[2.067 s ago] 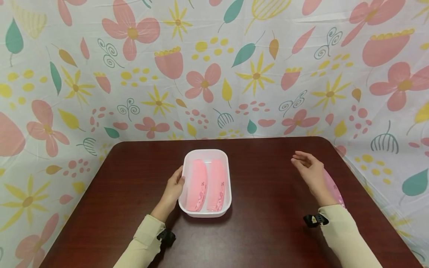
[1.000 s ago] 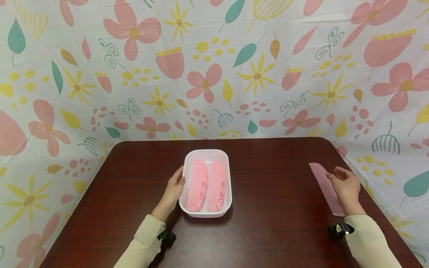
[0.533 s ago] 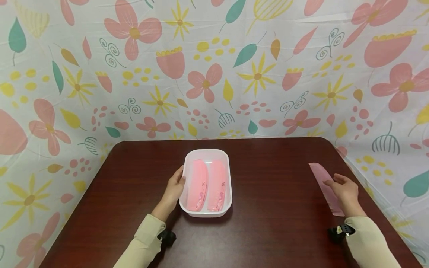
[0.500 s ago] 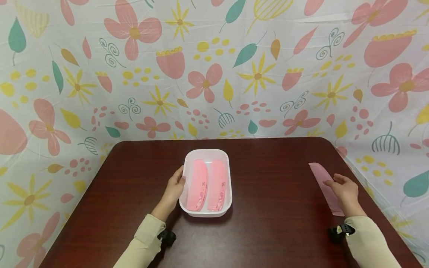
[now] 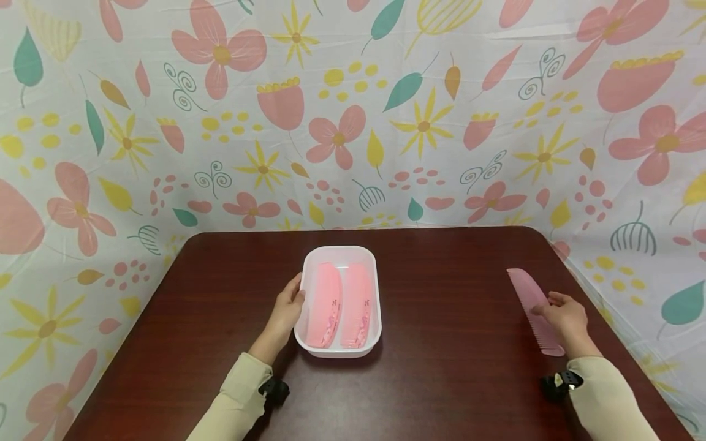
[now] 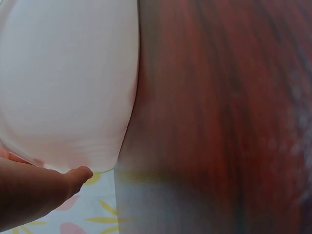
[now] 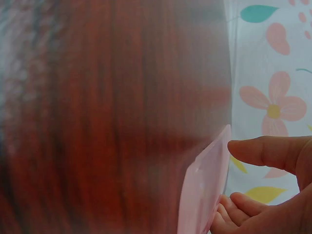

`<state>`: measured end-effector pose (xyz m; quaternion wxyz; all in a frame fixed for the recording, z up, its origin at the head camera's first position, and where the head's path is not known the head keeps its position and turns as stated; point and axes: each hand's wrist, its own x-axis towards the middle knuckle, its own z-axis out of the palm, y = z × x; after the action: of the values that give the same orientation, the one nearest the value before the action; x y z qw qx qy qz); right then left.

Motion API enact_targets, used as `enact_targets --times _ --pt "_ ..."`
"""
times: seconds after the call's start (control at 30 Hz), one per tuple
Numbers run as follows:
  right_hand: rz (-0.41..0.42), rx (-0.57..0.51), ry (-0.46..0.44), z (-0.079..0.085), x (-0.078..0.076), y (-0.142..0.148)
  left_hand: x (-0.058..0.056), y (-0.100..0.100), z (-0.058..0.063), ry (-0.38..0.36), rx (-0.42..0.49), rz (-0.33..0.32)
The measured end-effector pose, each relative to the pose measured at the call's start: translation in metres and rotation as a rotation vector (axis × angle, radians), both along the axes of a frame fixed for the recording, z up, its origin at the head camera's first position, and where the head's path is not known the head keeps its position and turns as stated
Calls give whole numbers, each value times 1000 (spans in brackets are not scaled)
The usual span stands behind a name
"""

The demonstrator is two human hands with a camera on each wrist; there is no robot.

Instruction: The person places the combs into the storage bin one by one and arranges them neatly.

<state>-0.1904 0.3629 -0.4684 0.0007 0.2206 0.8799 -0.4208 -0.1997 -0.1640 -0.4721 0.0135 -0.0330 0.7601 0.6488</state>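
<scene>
In the head view a white plastic container (image 5: 339, 353) stands at the middle of the table. Inside lie two pink combs, a left one (image 5: 323, 300) and a right one (image 5: 356, 300), side by side. My left hand (image 5: 283, 312) grips the container's left wall; the left wrist view shows a finger (image 6: 78, 178) against its side. At the right, my right hand (image 5: 568, 318) pinches the outer edge of a third pink comb (image 5: 527, 294), its teeth facing left. In the right wrist view that comb (image 7: 202, 190) looks tilted, with thumb (image 7: 258, 150) and fingers at its edge.
The dark reddish-brown table (image 5: 441, 343) has rounded far corners. A white cloth (image 5: 353, 184) with printed flowers and leaves hangs behind it and along both sides. A black strap device (image 5: 561, 383) is on the right wrist, another (image 5: 274, 391) on the left.
My right hand has moved right from beyond the loose comb to its outer edge and taken hold. The comb has just turned and shifted slightly left. Left hand and container stay put.
</scene>
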Motion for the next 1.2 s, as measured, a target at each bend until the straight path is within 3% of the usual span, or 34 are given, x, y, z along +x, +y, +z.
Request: enact_targets --times 0.43,0.77,0.9,1.2 --pt "47 98 -20 1 0 1 1 0 -1 -4 -4 2" --pt "15 24 -87 4 -3 1 -1 0 0 8 -8 2" --pt "38 17 -102 5 -3 0 0 0 0 8 -12 4" --pt "92 57 -42 5 0 2 -1 0 1 3 -7 3"
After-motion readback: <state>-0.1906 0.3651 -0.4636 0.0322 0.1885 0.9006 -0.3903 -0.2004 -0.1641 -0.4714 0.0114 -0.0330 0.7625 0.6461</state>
